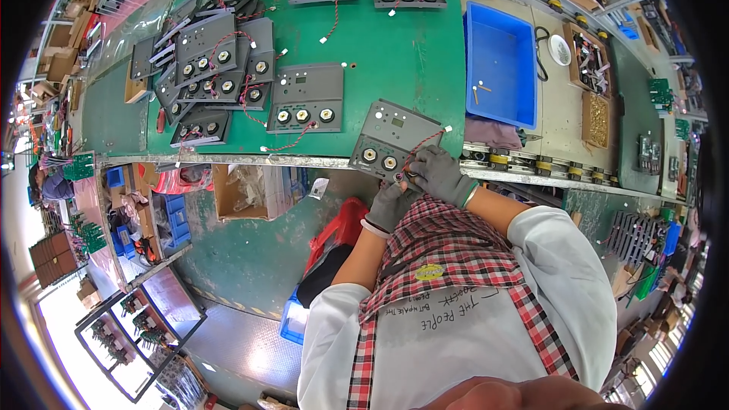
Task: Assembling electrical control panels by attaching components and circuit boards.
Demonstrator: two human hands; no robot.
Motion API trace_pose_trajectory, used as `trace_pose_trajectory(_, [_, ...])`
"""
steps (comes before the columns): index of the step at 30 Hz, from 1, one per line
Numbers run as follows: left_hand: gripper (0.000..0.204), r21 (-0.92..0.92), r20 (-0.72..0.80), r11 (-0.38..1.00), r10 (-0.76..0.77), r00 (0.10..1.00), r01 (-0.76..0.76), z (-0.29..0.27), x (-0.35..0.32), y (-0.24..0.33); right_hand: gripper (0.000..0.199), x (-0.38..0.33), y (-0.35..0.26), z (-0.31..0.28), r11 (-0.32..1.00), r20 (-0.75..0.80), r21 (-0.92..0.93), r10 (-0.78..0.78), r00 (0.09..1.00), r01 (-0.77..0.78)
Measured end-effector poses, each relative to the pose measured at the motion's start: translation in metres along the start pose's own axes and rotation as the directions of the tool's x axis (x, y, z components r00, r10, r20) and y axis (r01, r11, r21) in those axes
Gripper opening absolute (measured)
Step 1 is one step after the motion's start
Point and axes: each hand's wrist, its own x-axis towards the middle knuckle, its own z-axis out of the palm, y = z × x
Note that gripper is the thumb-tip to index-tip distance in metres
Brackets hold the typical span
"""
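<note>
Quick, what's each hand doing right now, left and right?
Left hand: gloved, fingers curled under the grey panel's lower corner; exact grip cannot be told.
Right hand: gloved, closed on the same corner, by the red wire.

Grey panels [228, 76] on green bench [410, 53]
</note>
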Motion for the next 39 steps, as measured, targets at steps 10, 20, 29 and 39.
trace_pose_trajectory(10, [0.045, -0.113, -0.019, 0.994, -0.007, 1.0, 0.005, 0.007, 0.0, 0.003, 0.025, 0.001, 0.0, 0.001, 0.999, 0.027, -0.042, -0.022, 0.999, 0.023])
trace_pose_trajectory(20, [0.055, 0.02, -0.035, 1.0, 0.006, 0.999, -0.005, 0.01, 0.0, 0.001, 0.021, 0.001, 0.014, 0.012, 0.969, -0.047, 0.079, -0.231, 0.972, 0.234])
trace_pose_trajectory(29, [0.047, -0.088, -0.017, 0.996, 0.022, 1.0, -0.024, -0.011, -0.002, -0.006, 0.025, -0.005, 0.004, 0.004, 0.974, -0.121, -0.024, -0.226, 0.967, 0.225])
trace_pose_trajectory(39, [0.054, -0.048, 0.0, 0.999, -0.016, 1.0, 0.016, -0.015, 0.0, -0.003, 0.021, -0.003, -0.022, -0.007, 0.958, 0.024, -0.276, -0.08, 0.996, 0.084])
